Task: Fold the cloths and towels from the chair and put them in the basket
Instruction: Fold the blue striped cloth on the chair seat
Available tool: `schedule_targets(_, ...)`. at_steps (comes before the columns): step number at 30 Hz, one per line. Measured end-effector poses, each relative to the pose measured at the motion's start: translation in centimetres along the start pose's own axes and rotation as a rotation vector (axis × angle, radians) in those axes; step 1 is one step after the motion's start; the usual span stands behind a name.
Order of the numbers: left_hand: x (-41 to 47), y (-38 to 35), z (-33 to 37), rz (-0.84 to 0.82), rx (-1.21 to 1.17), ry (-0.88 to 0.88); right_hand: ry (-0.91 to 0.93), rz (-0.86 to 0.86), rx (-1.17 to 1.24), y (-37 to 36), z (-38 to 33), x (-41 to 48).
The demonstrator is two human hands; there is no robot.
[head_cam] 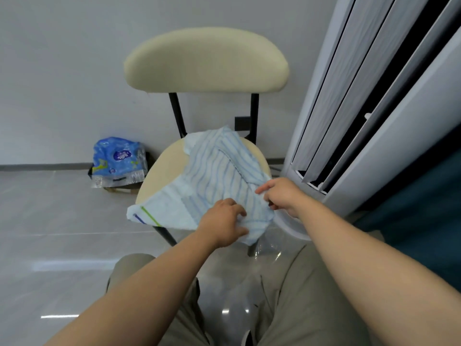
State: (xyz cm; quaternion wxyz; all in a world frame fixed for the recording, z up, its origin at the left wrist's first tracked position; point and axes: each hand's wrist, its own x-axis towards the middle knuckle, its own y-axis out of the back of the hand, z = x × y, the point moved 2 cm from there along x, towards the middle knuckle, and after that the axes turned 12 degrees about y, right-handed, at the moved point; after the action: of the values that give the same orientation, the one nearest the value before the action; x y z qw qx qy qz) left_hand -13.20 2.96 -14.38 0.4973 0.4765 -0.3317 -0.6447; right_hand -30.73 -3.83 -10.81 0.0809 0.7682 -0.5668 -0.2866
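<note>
On my far left, a blue printed plastic pack (117,161) sits crumpled on the floor against the wall. I cannot make out what is inside it.

Moving in, the striped towel (214,176) lies rumpled across the chair seat (159,176). It is pale with thin blue lines. Its near-left corner, marked with a green and a dark blue stripe, hangs off the front edge of the seat.

The left hand (223,224) is at the towel's near edge. Its fingers are curled over the cloth and the thumb is tucked against it, so it grips the fabric. The right hand (282,196) is just beside it, on the towel's right edge, pinching the cloth between thumb and forefinger. The two hands are near each other but not touching.

The chair has a cream padded backrest (207,61) on black posts, and it stands on a glossy grey tiled floor (62,221) before a plain pale wall (62,71). Khaki trousers (299,295) fill the bottom of my view. On the right a tall white standing air conditioner (374,121) rises just beside the chair, with dark teal fabric (424,196) past it.
</note>
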Motion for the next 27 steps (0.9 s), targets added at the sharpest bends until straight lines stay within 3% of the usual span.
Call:
schedule_targets(5,-0.4,1.5,0.7,0.067,-0.114,0.022,0.186,-0.017,0.157,0.9,-7.2,-0.3)
schedule_targets(11,-1.2,7.3,0.1,0.177,-0.491,0.141,0.392,0.020,0.271,2.3,-15.2,-0.1)
schedule_targets(19,-1.1,19.2,-2.8,0.481,-0.462,0.182,0.705,0.216,-0.289,5.1,-22.1,-0.4)
schedule_targets(27,-1.8,28.8,-3.8,0.657,-0.417,0.156,0.854,0.448,-0.528,6.9,-26.9,-1.1)
